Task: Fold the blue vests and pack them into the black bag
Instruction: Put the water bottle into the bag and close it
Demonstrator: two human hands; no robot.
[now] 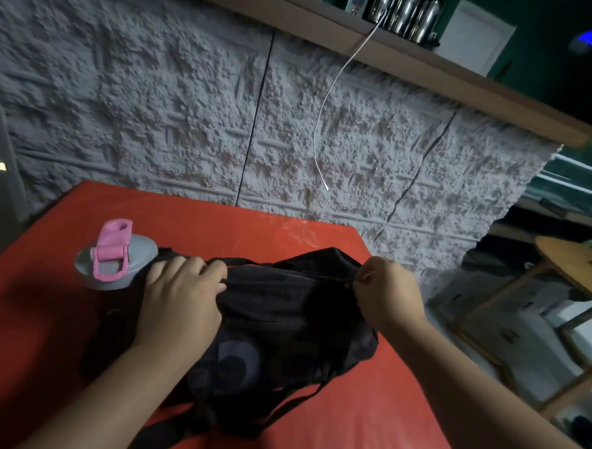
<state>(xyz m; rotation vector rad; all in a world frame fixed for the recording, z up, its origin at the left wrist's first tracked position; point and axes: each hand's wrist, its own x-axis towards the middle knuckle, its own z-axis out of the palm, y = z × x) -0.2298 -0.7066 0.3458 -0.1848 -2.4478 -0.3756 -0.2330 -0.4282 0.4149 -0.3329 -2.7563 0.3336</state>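
The black bag [286, 321] lies across the middle of the red table [350, 427]. My left hand [185, 295] grips the bag's top edge at its left end, fingers curled over the fabric. At the bag's right end my right hand [387, 291] pinches a small zipper pull on the top edge. The bag's top looks closed between my hands. Black straps trail from the bag toward the near table edge. No blue vest is visible.
A bottle with a grey lid and pink flip cap [114, 254] stands in the bag's left side pocket by my left hand. A rough grey wall [213, 108] rises behind the table, with a white cable [320, 133] hanging down it. A round wooden table [578, 271] stands at the right.
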